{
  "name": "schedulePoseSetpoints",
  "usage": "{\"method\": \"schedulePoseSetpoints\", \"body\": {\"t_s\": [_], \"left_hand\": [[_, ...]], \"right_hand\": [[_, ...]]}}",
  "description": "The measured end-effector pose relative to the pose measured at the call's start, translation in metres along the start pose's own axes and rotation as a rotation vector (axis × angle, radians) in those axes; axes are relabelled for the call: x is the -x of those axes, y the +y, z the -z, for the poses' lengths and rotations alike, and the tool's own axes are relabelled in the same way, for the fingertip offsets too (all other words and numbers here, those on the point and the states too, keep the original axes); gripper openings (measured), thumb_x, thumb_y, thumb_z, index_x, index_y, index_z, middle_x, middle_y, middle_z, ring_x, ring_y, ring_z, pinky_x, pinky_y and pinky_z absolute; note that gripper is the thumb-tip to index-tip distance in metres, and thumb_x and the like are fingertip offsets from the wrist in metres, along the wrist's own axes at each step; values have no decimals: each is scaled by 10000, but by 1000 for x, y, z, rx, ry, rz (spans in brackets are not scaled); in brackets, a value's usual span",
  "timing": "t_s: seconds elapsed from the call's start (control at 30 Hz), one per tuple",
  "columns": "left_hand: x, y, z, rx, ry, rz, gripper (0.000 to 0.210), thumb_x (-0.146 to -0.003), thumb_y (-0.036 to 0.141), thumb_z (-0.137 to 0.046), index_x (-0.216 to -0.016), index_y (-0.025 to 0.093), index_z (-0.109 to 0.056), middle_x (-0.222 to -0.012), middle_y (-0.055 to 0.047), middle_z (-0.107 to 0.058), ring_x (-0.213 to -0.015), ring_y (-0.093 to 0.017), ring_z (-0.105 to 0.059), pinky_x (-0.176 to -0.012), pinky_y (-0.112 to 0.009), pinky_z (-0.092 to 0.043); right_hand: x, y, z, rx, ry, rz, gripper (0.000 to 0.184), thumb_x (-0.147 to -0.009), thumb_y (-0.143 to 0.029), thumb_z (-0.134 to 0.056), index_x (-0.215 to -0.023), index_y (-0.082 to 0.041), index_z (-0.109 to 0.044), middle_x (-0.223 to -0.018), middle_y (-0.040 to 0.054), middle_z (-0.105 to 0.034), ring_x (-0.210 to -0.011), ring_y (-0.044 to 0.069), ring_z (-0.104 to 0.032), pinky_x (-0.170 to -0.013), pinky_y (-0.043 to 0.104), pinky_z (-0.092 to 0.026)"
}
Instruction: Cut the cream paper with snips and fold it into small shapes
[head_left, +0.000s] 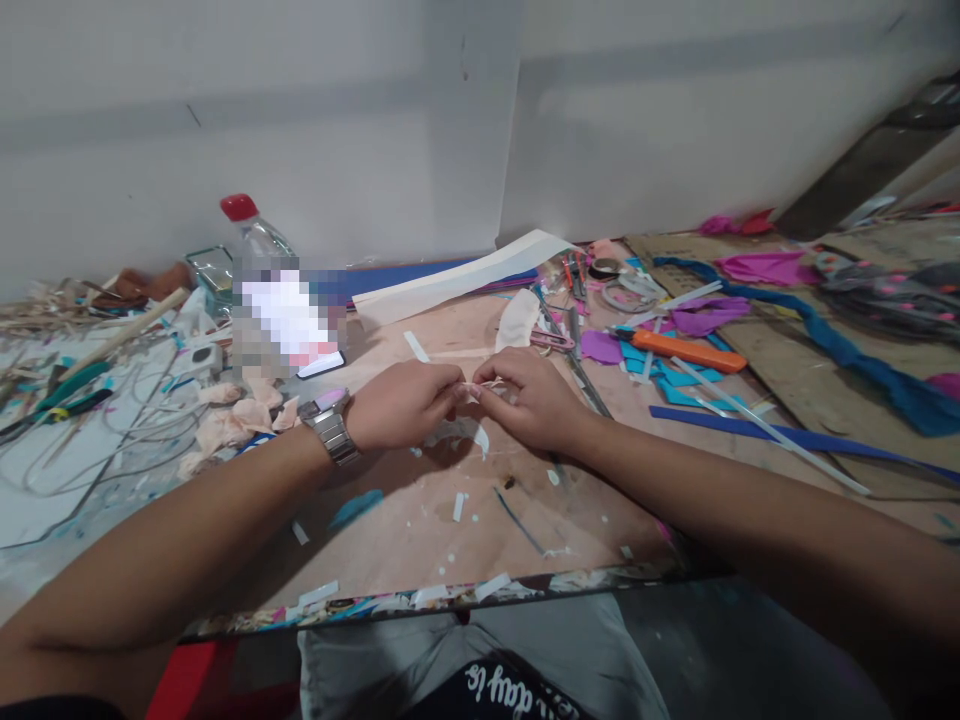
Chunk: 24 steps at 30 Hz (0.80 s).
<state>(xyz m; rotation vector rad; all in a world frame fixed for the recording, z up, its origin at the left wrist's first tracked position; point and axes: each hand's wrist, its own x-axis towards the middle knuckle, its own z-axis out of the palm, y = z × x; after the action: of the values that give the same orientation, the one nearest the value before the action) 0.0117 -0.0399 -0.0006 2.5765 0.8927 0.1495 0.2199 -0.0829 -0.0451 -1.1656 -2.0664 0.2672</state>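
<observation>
Over the middle of the table, my left hand [401,403] and my right hand [534,402] nearly meet, fingertips pinched. Between them runs a thin, pale, twisted strip [473,390], its material too small to make out. A cream curved piece [517,318] lies just beyond my right hand, with pink-handled scissors [551,340] beside it. Past my left hand a small white strip [416,346] rests on the table. Part of a pale scrap [469,437] shows beneath my hands.
A lit phone [289,315] leans by a red-capped bottle [262,235] at the back left. Peach crumpled pieces [238,425] and pliers [71,392] lie left. An orange cutter [686,350] sits among coloured scraps at right. A long cream strip [457,285] lies behind.
</observation>
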Motion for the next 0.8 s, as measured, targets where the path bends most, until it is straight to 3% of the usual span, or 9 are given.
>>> {"method": "schedulePoseSetpoints", "body": {"t_s": [0.23,0.47,0.8], "left_hand": [[0,2,0,36,-5,11,370,-1056,371,-396,-875,187,-661,-801,-25,-742,-691,-145,-630,-664,-270,-371],[0,4,1,-21,-48,37,544,-1058,519,-338,-827,181,-696,-710,-47,-713,-626,-151,-596,-612,-285,-315],[2,4,3,133,-78,3,459,-1058,464,-367,-874,173,-671,-776,-31,-755,-630,-126,-644,-628,-249,-385]], "right_hand": [[1,0,0,-3,17,4,132,-914,-283,-655,-837,-188,-703,-809,42,-740,-782,209,-657,-766,345,-420],[2,0,1,-9,24,7,135,-913,-289,-660,-842,-185,-709,-819,47,-744,-799,215,-665,-784,356,-423],[0,-1,1,-32,4,19,203,-949,-340,-639,-850,-183,-722,-807,45,-741,-767,198,-660,-749,331,-431]]}}
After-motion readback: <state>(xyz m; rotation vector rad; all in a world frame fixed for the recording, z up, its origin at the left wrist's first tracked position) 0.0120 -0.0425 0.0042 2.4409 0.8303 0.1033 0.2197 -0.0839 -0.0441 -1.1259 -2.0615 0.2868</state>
